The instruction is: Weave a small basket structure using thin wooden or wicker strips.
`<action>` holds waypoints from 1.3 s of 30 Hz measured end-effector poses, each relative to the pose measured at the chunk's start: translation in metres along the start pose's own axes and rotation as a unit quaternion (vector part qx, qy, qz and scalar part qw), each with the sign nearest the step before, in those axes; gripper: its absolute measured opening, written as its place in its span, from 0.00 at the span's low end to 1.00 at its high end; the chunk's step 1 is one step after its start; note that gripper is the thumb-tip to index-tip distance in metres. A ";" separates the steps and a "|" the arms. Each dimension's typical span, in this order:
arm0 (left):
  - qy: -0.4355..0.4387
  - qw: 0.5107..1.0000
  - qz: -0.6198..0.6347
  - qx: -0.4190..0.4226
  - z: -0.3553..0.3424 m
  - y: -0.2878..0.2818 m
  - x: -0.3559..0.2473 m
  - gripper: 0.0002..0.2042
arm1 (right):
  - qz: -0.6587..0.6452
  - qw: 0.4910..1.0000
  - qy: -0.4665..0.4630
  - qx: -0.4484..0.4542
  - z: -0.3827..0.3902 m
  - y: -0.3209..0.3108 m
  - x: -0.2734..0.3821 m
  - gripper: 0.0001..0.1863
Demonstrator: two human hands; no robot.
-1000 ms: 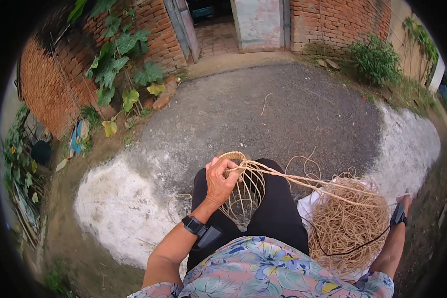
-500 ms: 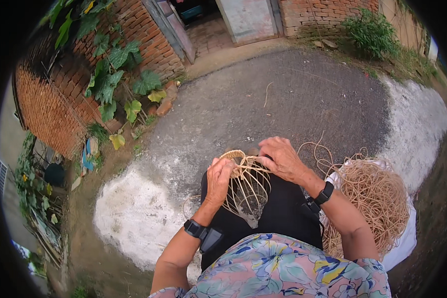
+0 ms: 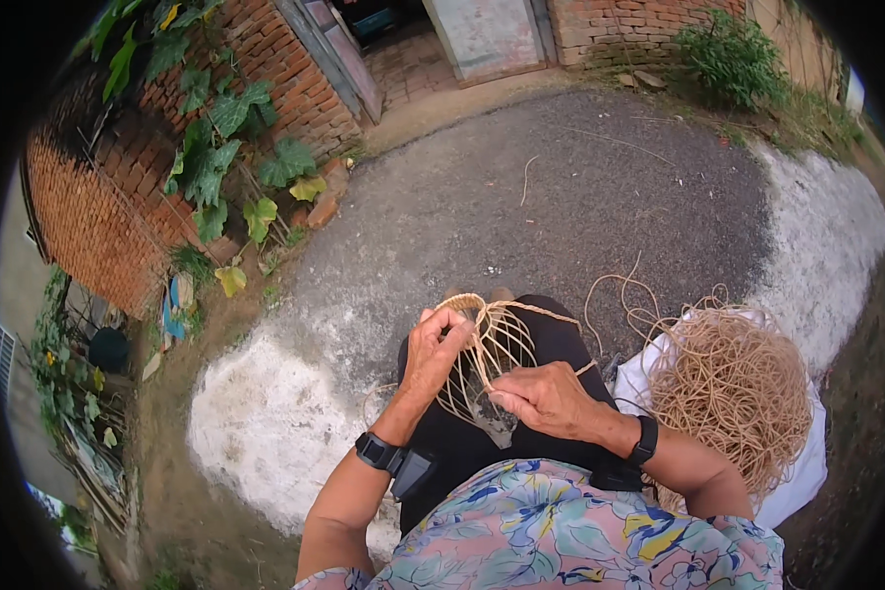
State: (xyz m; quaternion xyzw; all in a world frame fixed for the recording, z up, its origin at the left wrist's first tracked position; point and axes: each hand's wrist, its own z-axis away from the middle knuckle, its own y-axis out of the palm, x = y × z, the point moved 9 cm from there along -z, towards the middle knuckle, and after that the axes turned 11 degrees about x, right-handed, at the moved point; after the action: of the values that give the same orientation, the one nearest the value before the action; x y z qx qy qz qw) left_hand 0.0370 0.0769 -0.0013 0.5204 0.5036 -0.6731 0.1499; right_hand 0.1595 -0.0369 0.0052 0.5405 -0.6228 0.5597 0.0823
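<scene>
Head view: basket (image 3: pixel 497 324) is seen left of the pile (image 3: pixel 733 393)
Left hand (image 3: pixel 435 349): basket is gripped near its rim, on the side away from the pile
Right hand (image 3: pixel 546 398): strand (image 3: pixel 482 364) is pinched, nearer the pile
Sheet (image 3: pixel 801 482): laid under the pile

Daylight was soft, even. Doorway (image 3: pixel 403 61) read dark, pale ground patch (image 3: pixel 270 423) bright. Fisheye curved brick wall (image 3: pixel 98 221); black vignette ringed view.
</scene>
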 end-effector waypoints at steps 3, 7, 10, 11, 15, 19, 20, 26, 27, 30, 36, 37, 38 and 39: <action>0.005 1.000 0.016 0.025 -0.003 0.001 -0.001 0.11 | -0.076 0.971 0.161 -0.157 0.007 -0.033 -0.056 0.14; 0.004 0.999 -0.001 0.033 -0.004 0.001 -0.003 0.10 | 0.035 0.976 0.204 -0.070 -0.007 -0.043 -0.101 0.17; -0.005 1.000 0.011 0.024 -0.002 -0.001 -0.001 0.10 | 0.112 0.939 0.306 -0.110 0.015 -0.077 -0.123 0.17; -0.004 1.000 -0.001 0.029 -0.002 0.000 -0.001 0.10 | 0.238 0.885 0.390 -0.089 0.027 -0.088 -0.127 0.18; 0.001 0.997 0.024 0.068 -0.007 0.003 -0.001 0.08 | 0.111 0.977 0.156 -0.096 0.027 -0.053 -0.067 0.23; -0.010 0.994 0.044 0.103 -0.008 0.002 -0.006 0.07 | -0.094 0.977 0.191 -0.010 0.037 -0.012 -0.063 0.13; -0.020 0.993 0.035 0.107 -0.008 0.002 -0.007 0.07 | -0.086 0.987 0.128 -0.039 0.033 -0.018 -0.051 0.10; 0.106 0.952 -0.287 -0.003 -0.001 0.001 -0.054 0.05 | 0.012 0.973 0.113 -0.203 0.012 -0.071 -0.049 0.04; 0.179 0.913 -0.361 -0.060 0.006 0.004 -0.071 0.05 | 0.041 0.968 0.086 -0.233 0.006 -0.075 -0.044 0.04; 0.180 0.921 -0.335 -0.091 0.005 0.007 -0.069 0.05 | 0.066 0.972 0.080 -0.212 -0.018 -0.067 -0.049 0.04; 0.137 0.948 -0.282 -0.043 -0.003 0.003 -0.053 0.04 | 0.112 0.989 0.045 -0.089 -0.049 -0.047 -0.039 0.03; 0.121 0.957 -0.263 -0.020 -0.005 0.004 -0.049 0.04 | 0.085 0.991 0.060 -0.085 -0.047 -0.052 -0.040 0.03; 0.121 0.957 -0.263 -0.021 -0.005 0.002 -0.050 0.04 | 0.062 0.993 0.075 -0.072 -0.044 -0.057 -0.042 0.04; 0.096 0.965 -0.244 -0.004 -0.006 0.002 -0.046 0.05 | 0.058 0.992 0.075 -0.079 -0.040 -0.066 -0.041 0.04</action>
State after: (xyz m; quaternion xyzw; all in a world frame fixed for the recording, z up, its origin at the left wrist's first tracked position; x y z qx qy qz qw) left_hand 0.0603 0.0660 0.0371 0.4434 0.6298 -0.6344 -0.0656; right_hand 0.2057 0.0324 0.0308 0.4522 -0.6872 0.5515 0.1382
